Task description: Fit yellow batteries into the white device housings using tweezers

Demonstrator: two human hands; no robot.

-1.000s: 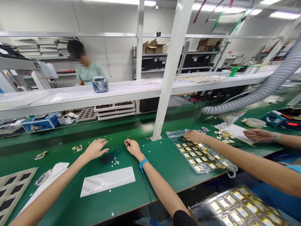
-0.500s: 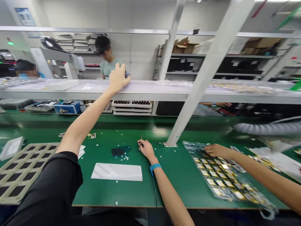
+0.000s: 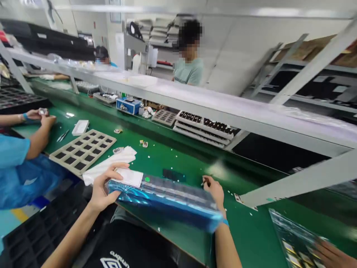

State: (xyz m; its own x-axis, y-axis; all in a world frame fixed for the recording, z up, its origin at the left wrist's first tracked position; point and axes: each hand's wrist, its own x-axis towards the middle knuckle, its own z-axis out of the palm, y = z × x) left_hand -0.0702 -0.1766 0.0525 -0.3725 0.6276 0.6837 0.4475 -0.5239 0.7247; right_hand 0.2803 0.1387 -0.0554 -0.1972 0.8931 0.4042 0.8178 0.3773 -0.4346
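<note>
My left hand [image 3: 103,188] is closed on the near left end of a long package in shiny blue film [image 3: 170,203], thumb below and fingers on top. A white label [image 3: 129,177] lies on its upper face, beside a small green dot. The package is held tilted above the front edge of the bench, its right end blurred and crossing in front of my right wrist. My right hand [image 3: 214,190] rests on the green bench, fingers pinched on a thin tool that is mostly hidden. A dark flat pad [image 3: 173,175] lies between the package and the bench's back.
A beige tray with dark pockets [image 3: 83,150] and crumpled white paper [image 3: 111,163] lie left. A co-worker's hands [image 3: 44,116] hold a small part there. A slanted white post [image 3: 295,178] and another person's hand [image 3: 334,253] are right. A shelf [image 3: 195,98] spans the back.
My left hand has come down from the shelf and now holds the blue package over the bench front. The view has swung left and tilted. My right hand stays on the bench, still pinched.
</note>
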